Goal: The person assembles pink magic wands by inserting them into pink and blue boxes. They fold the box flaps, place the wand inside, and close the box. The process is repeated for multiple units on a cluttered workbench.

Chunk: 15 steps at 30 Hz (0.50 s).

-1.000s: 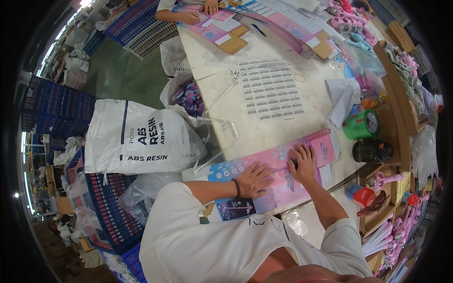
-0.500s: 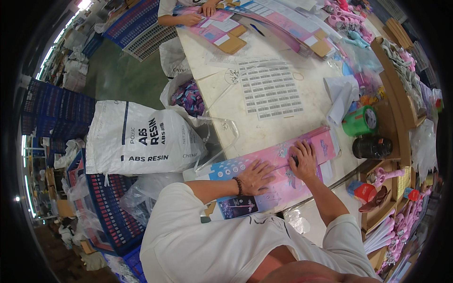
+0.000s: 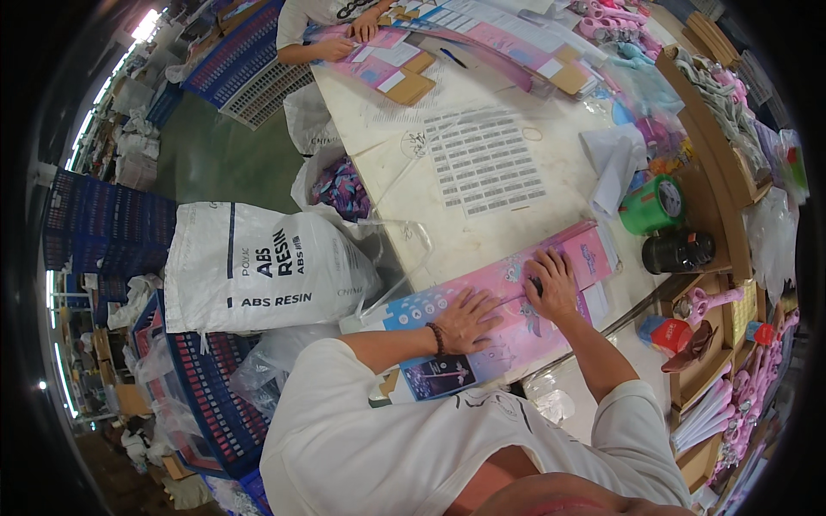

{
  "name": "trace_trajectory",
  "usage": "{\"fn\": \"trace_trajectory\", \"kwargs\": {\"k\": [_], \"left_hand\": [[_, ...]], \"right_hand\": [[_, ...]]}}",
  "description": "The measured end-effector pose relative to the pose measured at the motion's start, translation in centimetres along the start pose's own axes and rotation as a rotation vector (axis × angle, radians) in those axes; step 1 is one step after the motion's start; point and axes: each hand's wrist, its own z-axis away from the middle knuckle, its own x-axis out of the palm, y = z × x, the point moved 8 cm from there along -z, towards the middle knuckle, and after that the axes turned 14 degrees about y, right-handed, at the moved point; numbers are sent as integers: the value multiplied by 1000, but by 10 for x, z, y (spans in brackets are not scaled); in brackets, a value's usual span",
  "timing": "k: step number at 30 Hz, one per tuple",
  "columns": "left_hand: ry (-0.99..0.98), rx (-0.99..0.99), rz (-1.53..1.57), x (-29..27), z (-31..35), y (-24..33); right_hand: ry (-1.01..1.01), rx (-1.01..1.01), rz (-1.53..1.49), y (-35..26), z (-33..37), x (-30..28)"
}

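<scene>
A long printed cardboard piece [image 3: 516,342], pink and blue, lies flat along the near edge of the table, slanting up to the right. My left hand [image 3: 467,322] rests on its middle with the palm down and fingers spread; a dark beaded bracelet circles that wrist. My right hand [image 3: 555,285] presses on the same cardboard farther right, fingers bent. Between its thumb and forefinger shows a small dark thing [image 3: 535,284], mostly hidden, whose kind I cannot make out.
A label sheet [image 3: 486,162] lies mid-table. On the right are a green tape roll [image 3: 651,205], a black jar [image 3: 680,251] and a box of pink parts. A white sack [image 3: 267,268] stands left. Across the table, a co-worker's hands [image 3: 351,39] handle similar cardboard.
The whole view has shifted slightly. Both my hands stay on the cardboard in nearly the same places. The co-worker's hands have moved a little.
</scene>
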Motion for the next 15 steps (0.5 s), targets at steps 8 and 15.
{"fn": "trace_trajectory", "kwargs": {"k": [8,15], "left_hand": [[-50,-4,-18,1,-2,3],[-33,-2,-1,-2,-5,5]], "right_hand": [[25,8,-34,-4,-2,-7],[8,25,-39,-2,-1,-7]]}}
